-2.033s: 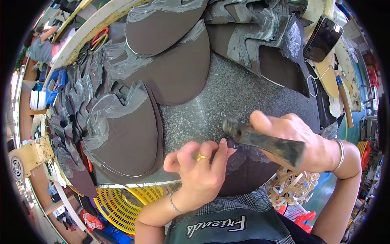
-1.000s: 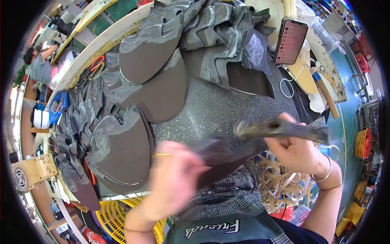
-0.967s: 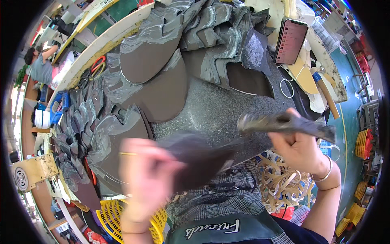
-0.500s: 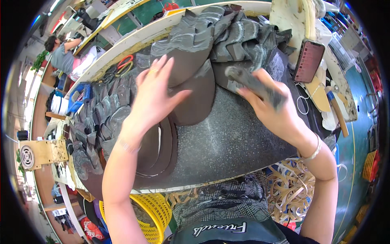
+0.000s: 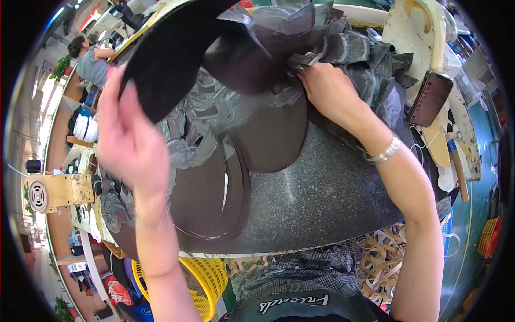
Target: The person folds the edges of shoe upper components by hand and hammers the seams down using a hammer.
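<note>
A large, flexible dark shoe-part-like piece (image 5: 169,64) with a rounded end is lifted and curved upward at the far left. My left hand (image 5: 131,139), smeared by motion, pinches its left edge between thumb and fingers. My right hand (image 5: 332,91) is closed near the pile's middle, on a short dark tool (image 5: 300,63) mostly hidden by the fist. Other rounded dark brown pieces (image 5: 273,137) with greyish, scuffed edges lie overlapped below and between the hands. More brown pieces (image 5: 198,198) are stacked beside my left forearm.
The speckled dark worktop (image 5: 300,198) has a pale rim. A phone (image 5: 431,99) leans at the right, near a wooden-handled tool (image 5: 458,172). A yellow basket (image 5: 212,279) and tan strips (image 5: 381,263) are below the near edge. Another person (image 5: 91,61) sits far left.
My left hand has moved left and lifted a dark piece from the pile. My right hand has moved up and left with the dark tool, onto the pile.
</note>
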Action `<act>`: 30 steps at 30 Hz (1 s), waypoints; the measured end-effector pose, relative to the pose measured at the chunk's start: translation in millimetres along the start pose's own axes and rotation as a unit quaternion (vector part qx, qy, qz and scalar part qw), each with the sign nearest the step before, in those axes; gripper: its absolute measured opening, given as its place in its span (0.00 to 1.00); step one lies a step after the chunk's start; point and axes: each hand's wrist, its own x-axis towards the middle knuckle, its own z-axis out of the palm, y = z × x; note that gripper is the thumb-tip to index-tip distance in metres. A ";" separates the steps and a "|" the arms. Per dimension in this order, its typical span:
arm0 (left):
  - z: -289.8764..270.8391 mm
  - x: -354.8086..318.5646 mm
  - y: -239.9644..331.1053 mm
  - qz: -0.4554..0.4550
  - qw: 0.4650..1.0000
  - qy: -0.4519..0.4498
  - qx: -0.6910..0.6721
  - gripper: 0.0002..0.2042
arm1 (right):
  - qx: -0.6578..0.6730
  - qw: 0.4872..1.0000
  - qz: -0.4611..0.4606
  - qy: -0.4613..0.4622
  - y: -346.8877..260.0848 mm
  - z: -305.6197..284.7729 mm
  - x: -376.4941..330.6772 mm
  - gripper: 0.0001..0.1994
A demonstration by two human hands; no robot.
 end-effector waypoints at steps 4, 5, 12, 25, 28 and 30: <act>-55.5 -42.0 59.4 0.161 0.897 -0.410 0.031 0.15 | -0.016 0.999 0.016 -0.040 -5.4 -7.6 -0.1 0.09; -53.0 -52.5 74.5 0.176 0.835 -0.519 0.055 0.15 | -0.004 1.000 0.019 -0.024 -0.4 -0.1 2.5 0.09; 34.0 -15.9 27.0 0.044 0.973 -0.223 0.042 0.38 | 0.152 0.988 0.010 0.001 18.3 -6.3 3.5 0.16; 49.8 -1.1 -45.9 -0.296 0.931 -0.093 -0.193 0.11 | 0.284 0.957 -0.035 0.039 -22.1 -33.4 -6.9 0.23; 27.2 20.9 1.1 -0.134 0.983 -0.021 -0.128 0.11 | 0.213 0.973 -0.004 0.088 -58.9 -83.0 -26.3 0.20; 10.7 37.2 18.8 -0.069 0.990 -0.013 -0.126 0.14 | 0.329 0.930 0.120 0.110 -76.8 -120.6 -53.0 0.14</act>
